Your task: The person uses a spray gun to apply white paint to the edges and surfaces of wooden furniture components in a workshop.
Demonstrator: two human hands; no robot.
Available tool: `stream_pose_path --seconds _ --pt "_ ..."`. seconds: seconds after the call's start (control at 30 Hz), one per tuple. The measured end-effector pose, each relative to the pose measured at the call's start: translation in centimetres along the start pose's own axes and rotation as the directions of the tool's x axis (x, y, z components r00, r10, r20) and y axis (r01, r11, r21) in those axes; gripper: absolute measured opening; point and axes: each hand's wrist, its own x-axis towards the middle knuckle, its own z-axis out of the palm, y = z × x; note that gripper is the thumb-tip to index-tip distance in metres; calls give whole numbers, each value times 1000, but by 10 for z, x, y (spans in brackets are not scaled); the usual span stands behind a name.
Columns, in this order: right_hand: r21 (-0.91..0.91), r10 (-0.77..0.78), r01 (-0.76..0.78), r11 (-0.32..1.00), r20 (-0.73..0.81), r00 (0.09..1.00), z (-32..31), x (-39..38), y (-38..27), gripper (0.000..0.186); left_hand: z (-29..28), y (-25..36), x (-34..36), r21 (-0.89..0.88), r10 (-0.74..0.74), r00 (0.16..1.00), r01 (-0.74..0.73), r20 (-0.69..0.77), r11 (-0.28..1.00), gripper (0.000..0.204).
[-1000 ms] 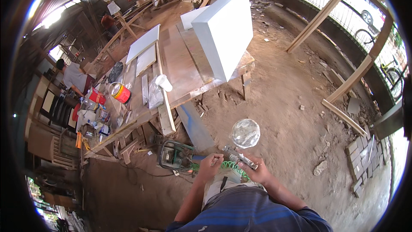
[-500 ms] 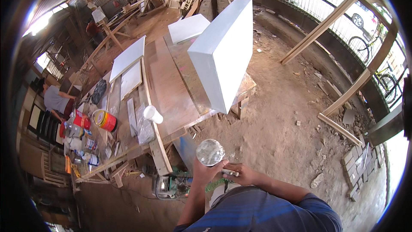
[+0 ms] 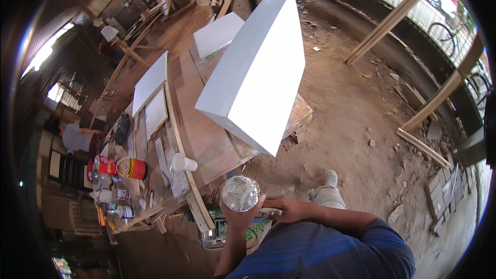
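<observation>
A wide, downward view of a workshop with an earth floor. A large white rectangular box stands tilted on a brown wooden worktable, its lower corner jutting past the table's near right edge toward the wearer. A long pale wooden plank also overhangs the near edge, left of the hands. To the right, bare brown earth floor gives open room, bounded by slanting timber posts and a patch of grey paving blocks. The wearer's light-coloured shoe is planted on that earth.

At left on the table, a red-and-yellow round bucket and a group of paint tins carry coloured labels, too small here to read.

The left hand grasps a round, mottled grey-and-white container, its thumb along the right side and the other fingers mostly hidden beneath. Just right of the container, the right hand is curled around a greyish metal tool; how each finger sits on it cannot be told. Container and tool are held close to the wearer's body, just short of the table.
</observation>
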Motion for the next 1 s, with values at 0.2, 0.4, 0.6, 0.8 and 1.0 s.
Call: stream_pose_path --seconds 0.2,0.4,0.6,0.8,1.0 --pt "107 -43 56 993 -126 991 -103 -25 -25 35 44 41 26 -100 117 993 -119 -29 988 86" --pt "22 -53 62 998 -302 952 -216 -28 -52 58 100 27 21 -71 -134 926 117 -353 991 36" --pt "155 -14 63 986 -299 954 -263 -35 -63 58 155 -14 1 133 -195 914 256 -356 957 15" --pt "166 -47 133 977 -443 895 -278 -46 -42 58 186 -33 -11 170 -368 873 435 -320 884 19" --pt "186 59 53 981 -548 834 -278 -58 -18 67 186 -64 -26 232 -446 835 526 -321 818 25"
